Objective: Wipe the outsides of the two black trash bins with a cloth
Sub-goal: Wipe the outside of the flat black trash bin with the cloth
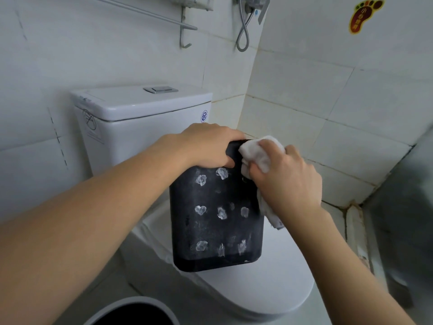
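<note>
**binwatcher:** so where's the bin sitting right now?

**tilefan:** The black trash bin (215, 216) is sitting tilted on the closed toilet lid (276, 285), one edge resting on the lid, its far end leaning back toward the cistern (140, 118). The broad side facing the camera is showing rows of whitish heart-ish smudges.

**binwatcher:** and the hands?

**tilefan:** The left hand (208, 144) is gripping the bin's upper end, fingers curling over the far edge and thumb pressing on the near face. The right hand (285, 181) is clamping a white cloth (257, 153), fingers bunched round it, and pressing it against the bin's upper right corner and side. Part of the cloth is poking out above the knuckles and a tail is hanging down below the wrist beside the bin.

**binwatcher:** second bin anywhere?

**tilefan:** There's a round bin (131, 310) with a grey rim and dark inside peeking in at the bottom edge, on the floor near the toilet. Can't tell much more about it. Behind everything, white wall tiles, a shower hose (243, 34) looping down, a metal towel rail (150, 15), and a foot-shaped sticker (363, 16) up top right.
</note>
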